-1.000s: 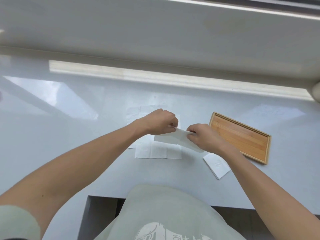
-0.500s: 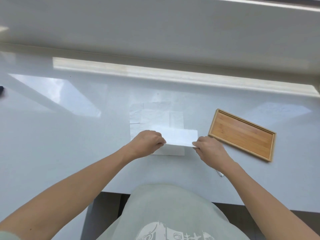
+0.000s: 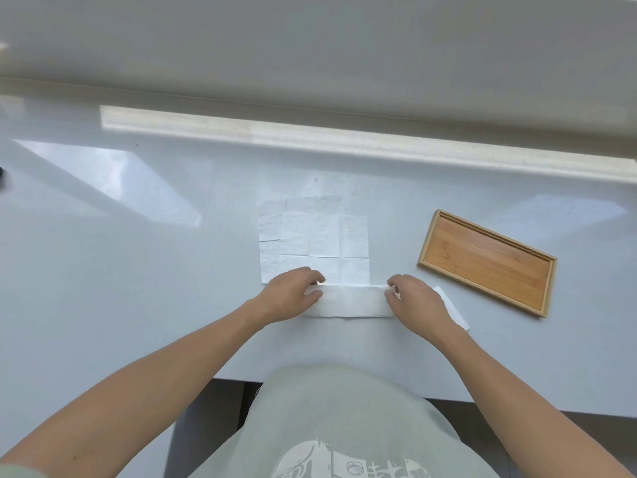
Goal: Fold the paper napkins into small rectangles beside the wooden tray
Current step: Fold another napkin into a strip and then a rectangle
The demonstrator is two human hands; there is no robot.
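Observation:
A white paper napkin folded into a long strip [image 3: 351, 301] lies flat on the white table in front of me. My left hand [image 3: 291, 294] presses its left end and my right hand [image 3: 415, 300] pinches its right end. Behind the strip lies a pile of unfolded napkins [image 3: 313, 236]. A small folded napkin [image 3: 453, 308] peeks out from under my right wrist, beside the wooden tray [image 3: 486, 262], which holds nothing.
The white table [image 3: 138, 270] ends at its front edge just before my torso. A wall and a bright sill strip run along the back. A dark object shows at the far left edge [image 3: 1, 174].
Both hands brought the napkin from mid-air down onto the table near me. It now lies as a flat long strip in front of the pile.

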